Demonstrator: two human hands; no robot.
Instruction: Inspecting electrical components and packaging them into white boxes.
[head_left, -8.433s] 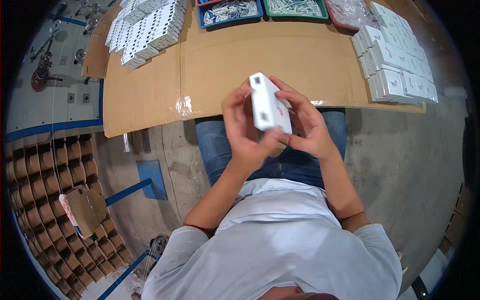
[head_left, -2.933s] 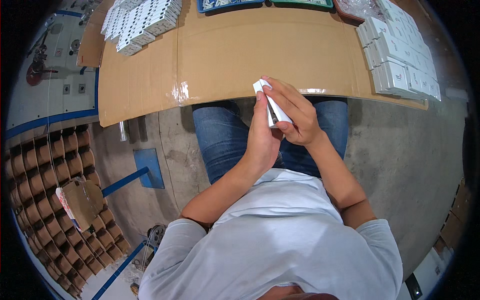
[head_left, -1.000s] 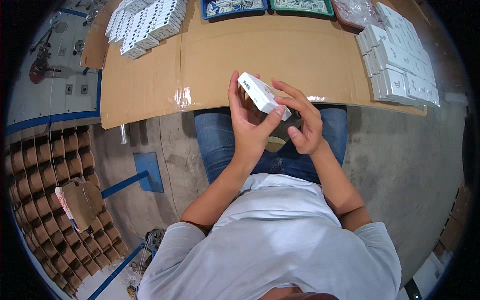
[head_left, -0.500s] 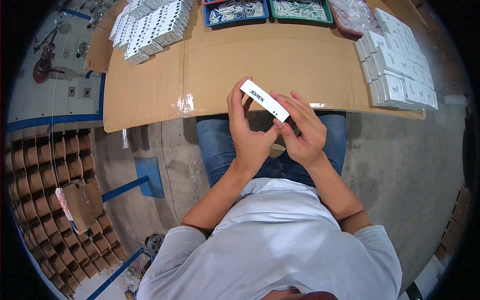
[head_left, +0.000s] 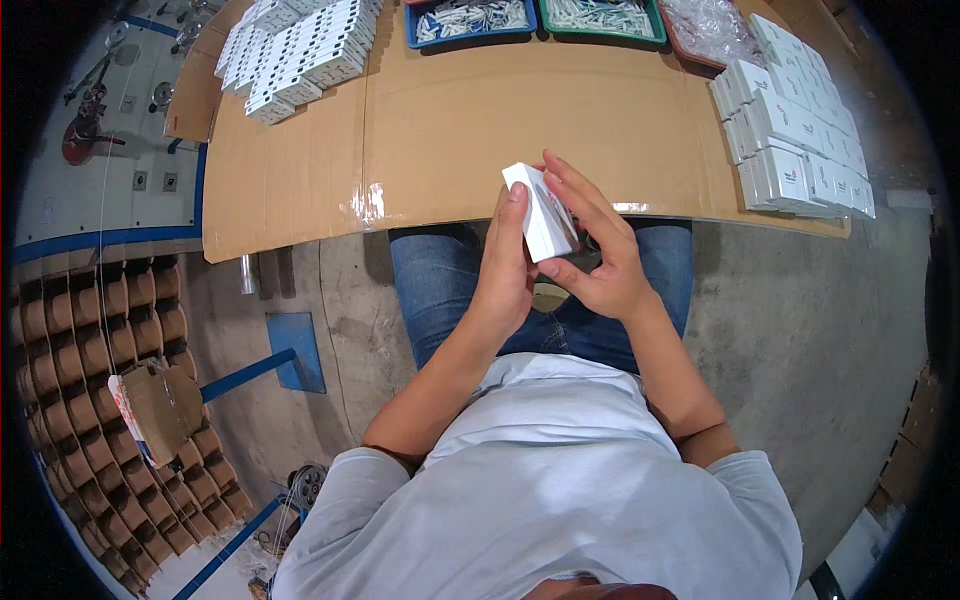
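A small white carton (head_left: 543,218) is held between both hands above my lap, just off the table's near edge. It stands tilted, with one narrow side and an end facing up. My left hand (head_left: 504,255) grips its left side, the thumb lying along the upper edge. On the other side, my right hand (head_left: 604,245) has its fingers curved against the far right of the carton and its thumb by the lower corner. The left fingers behind the carton are hidden.
Brown cardboard covers the table (head_left: 430,140). White cartons are stacked at the far left (head_left: 300,60) and far right (head_left: 800,130). Along the back stand a blue tray (head_left: 470,42) and a green tray (head_left: 605,38) of small parts, and a red tray (head_left: 690,62) of clear plastic bags.
The carton has been turned in my hands: its printed narrow side faced up before, and now a plain side and an end show. Both hands have shifted their hold around it.
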